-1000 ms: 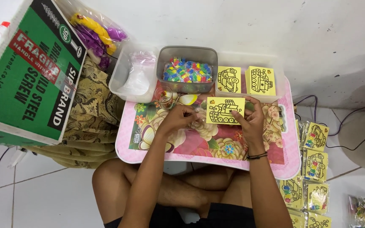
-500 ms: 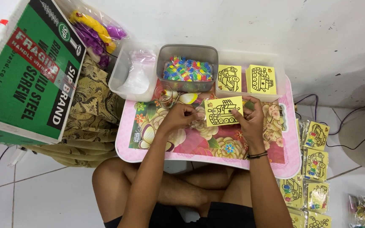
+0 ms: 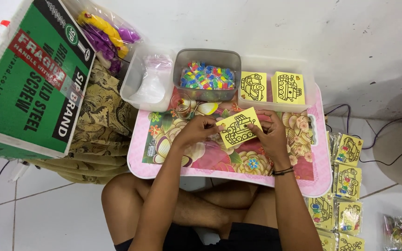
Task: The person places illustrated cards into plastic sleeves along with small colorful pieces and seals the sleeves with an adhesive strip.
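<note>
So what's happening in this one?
A person sits cross-legged at a pink floral tray table. Both hands, the left hand and right hand, hold a yellow card with a black vehicle outline above it. Behind it sit a grey tub of colourful small pieces and a clear tray with two stacks of similar cards.

Left hand and right hand are holding a tilted yellow card over the pink counter; a tub of beads is sitting beyond.

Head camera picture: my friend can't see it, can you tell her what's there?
Both hands, left hand and right hand, hold a yellow card with a black vehicle drawing above a pink floral tray table. Behind sits a tub of colourful pieces.
</note>
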